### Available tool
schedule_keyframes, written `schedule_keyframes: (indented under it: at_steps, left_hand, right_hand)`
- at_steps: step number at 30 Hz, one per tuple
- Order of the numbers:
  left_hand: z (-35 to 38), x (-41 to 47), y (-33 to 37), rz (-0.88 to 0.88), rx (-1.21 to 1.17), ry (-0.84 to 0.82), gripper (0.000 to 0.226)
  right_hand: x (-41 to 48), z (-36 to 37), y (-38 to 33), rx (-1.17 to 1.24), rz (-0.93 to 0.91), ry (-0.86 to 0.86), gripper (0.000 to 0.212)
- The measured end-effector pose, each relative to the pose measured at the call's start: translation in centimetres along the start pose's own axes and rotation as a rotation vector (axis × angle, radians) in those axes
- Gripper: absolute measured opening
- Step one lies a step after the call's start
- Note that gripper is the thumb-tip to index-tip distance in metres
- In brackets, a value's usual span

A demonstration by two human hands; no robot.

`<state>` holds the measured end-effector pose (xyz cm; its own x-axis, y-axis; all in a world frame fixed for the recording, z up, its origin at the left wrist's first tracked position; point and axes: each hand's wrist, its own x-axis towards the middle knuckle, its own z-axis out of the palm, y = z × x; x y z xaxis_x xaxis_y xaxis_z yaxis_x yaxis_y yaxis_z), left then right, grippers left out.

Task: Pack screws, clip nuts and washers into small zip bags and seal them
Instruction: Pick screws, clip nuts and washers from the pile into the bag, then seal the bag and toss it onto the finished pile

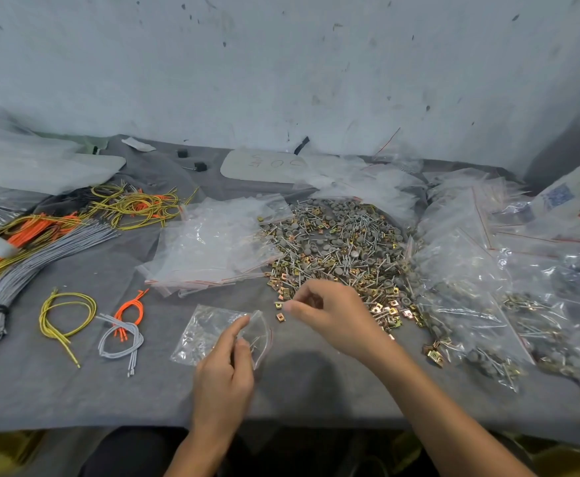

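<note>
Zip bag (206,330) partly behind left fingers (233,335)

Glossy clear plastic zip bag (212,330); matt grey cloth (75,390); seemingly brassy metal clip nuts (280,317).

a scuffed pale blue wall (281,63) rises behind the grey-clothed table (75,390).

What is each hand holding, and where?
The left hand pinches a small zip bag at its open mouth. The right hand reaches a clip nut; whether it grips is unclear.
</note>
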<state>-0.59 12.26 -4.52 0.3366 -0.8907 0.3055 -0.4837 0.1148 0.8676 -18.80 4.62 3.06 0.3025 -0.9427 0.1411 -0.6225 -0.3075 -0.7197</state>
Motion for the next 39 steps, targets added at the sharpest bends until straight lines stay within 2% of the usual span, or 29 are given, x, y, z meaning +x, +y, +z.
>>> schedule_keyframes:
  at_steps: [3,11,15,22,29,39]
  left_hand:
    - [-0.1,0.0,0.1,0.002,0.007,0.007,0.036]
    - [0.0,0.1,-0.2,-0.015,-0.005,0.019,0.038]
    - [0.0,0.1,-0.3,-0.038,-0.027,0.014,0.038]
    - [0.1,0.0,-0.2,-0.019,-0.014,0.012,0.037]
    - [0.1,0.1,-0.3,-0.021,-0.004,0.014,0.038]
    - [0.2,0.0,-0.4,-0.028,-0.009,-0.01,0.037]
  right_hand:
    - [-0.9,1.9,-0.5,0.07,-0.004,-0.034,0.021]
    - [-1.1,4.0,-1.8,-0.206,-0.023,-0.033,0.022]
    - [-1.7,3.6,-1.4,-0.16,0.002,-0.002,0.024]
    - [-1.8,4.3,-1.8,-0.321,-0.021,-0.11,0.025]
    - [-1.3,6.7,-3.3,-0.467,-0.13,-0.019,0.028]
    - [-1.7,6.0,-2.8,-0.411,-0.117,-0.054,0.026]
